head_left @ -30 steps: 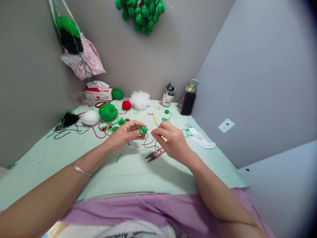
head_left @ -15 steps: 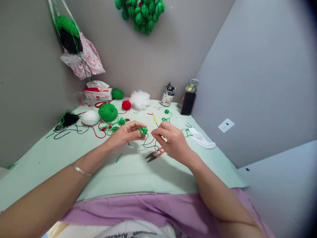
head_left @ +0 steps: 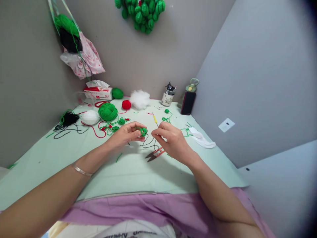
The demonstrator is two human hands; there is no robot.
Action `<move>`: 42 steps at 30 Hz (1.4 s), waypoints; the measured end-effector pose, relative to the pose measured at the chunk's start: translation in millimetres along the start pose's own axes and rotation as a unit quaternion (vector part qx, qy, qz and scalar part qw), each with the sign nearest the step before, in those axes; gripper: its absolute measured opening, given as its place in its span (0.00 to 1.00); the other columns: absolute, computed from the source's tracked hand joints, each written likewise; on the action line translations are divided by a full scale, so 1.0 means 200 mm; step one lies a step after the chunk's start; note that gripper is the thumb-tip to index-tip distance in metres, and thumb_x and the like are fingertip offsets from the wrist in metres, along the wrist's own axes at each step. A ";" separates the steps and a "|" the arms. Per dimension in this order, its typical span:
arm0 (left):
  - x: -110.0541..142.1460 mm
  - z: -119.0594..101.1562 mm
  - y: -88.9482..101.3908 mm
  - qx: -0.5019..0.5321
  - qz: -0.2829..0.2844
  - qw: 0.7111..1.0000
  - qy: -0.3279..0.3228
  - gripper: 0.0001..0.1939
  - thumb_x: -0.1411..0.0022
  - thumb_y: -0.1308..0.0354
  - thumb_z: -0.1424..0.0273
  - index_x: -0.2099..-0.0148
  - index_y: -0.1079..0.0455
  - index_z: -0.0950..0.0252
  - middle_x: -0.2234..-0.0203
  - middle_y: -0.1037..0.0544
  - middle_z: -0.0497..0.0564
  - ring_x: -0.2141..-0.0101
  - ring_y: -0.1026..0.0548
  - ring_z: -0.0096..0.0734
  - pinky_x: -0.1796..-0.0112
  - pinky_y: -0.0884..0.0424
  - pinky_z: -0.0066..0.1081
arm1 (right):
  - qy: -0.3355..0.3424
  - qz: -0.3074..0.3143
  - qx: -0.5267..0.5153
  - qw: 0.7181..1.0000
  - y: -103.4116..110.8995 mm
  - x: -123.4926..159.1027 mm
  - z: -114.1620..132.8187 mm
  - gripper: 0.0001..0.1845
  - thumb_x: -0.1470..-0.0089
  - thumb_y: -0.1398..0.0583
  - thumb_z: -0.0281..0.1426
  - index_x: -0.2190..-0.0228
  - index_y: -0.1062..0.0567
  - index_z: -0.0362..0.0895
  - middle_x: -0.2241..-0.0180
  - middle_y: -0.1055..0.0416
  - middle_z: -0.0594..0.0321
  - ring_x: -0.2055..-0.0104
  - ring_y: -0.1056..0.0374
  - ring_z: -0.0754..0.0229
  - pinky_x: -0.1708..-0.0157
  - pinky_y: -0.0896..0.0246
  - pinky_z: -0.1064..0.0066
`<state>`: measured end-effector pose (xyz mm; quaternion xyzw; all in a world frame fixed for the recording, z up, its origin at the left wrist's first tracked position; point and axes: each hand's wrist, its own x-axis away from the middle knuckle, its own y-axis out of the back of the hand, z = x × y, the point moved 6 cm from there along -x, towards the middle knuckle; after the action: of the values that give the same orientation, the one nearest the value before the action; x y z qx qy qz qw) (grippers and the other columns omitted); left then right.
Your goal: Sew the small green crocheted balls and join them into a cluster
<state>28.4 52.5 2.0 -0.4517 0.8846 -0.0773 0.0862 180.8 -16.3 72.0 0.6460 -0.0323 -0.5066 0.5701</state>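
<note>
Between the thumb and fingers of my left hand (head_left: 129,132) is a small green crocheted ball (head_left: 143,132). Black yarn (head_left: 148,144) runs from it and loops down between my hands. My right hand (head_left: 170,138) is pinched closed just to the right, its fingertips pressed together; what they grip, if anything, is too small to make out. Beneath that hand lie thread snips (head_left: 155,154) with dark blades and orange handles, partly covered. A crochet hook with a yellow grip (head_left: 155,118) lies just beyond the right fingers.
On the left are a green yarn ball (head_left: 108,112), white yarn (head_left: 90,117), black yarn (head_left: 69,119) and small green-and-red crocheted pieces (head_left: 112,128). Farther back sit red yarn (head_left: 126,105), white stuffing (head_left: 140,99), a cup of tools (head_left: 167,98) and a phone (head_left: 188,103). White cloth (head_left: 201,138) lies right.
Both hands stay almost in place. The green crocheted ball has turned very slightly in my left fingers, and the black yarn loop has shifted a little.
</note>
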 end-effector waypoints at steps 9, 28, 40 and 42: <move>0.01 -0.03 0.00 -0.089 -0.016 0.996 0.015 0.21 0.47 0.31 0.66 0.50 0.25 0.60 0.67 0.22 0.46 0.67 0.22 0.30 0.57 0.28 0.34 | -0.023 0.002 -0.027 0.999 -0.01 0.00 -0.03 0.10 0.36 0.44 0.25 0.67 0.24 0.42 0.72 0.37 0.62 0.70 0.40 0.63 0.69 0.46 0.71; 0.03 -0.05 -0.05 -0.086 -0.031 0.996 -0.018 0.21 0.47 0.31 0.63 0.51 0.26 0.63 0.68 0.21 0.48 0.69 0.23 0.31 0.60 0.25 0.37 | -0.144 0.010 -0.215 0.966 -0.07 -0.01 -0.16 0.07 0.39 0.40 0.30 0.67 0.21 0.44 0.73 0.36 0.64 0.70 0.40 0.64 0.69 0.45 0.71; 0.04 -0.05 -0.09 -0.059 -0.003 0.998 -0.025 0.17 0.46 0.31 0.64 0.57 0.25 0.65 0.70 0.22 0.48 0.70 0.22 0.32 0.60 0.24 0.38 | -0.146 0.014 -0.339 0.929 -0.11 -0.01 -0.20 0.11 0.43 0.36 0.38 0.71 0.22 0.43 0.73 0.33 0.64 0.68 0.39 0.63 0.67 0.44 0.69; 0.04 -0.05 -0.09 -0.062 -0.012 0.997 -0.036 0.17 0.46 0.32 0.63 0.55 0.25 0.65 0.68 0.21 0.49 0.68 0.23 0.32 0.59 0.24 0.38 | -0.161 0.001 -0.342 0.926 -0.12 -0.01 -0.20 0.13 0.44 0.35 0.40 0.73 0.23 0.43 0.73 0.32 0.64 0.69 0.39 0.63 0.68 0.44 0.69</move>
<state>35.5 35.6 15.4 -0.4689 0.8788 -0.0070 0.0885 195.4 22.5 49.4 0.3209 0.0512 -0.5839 0.7440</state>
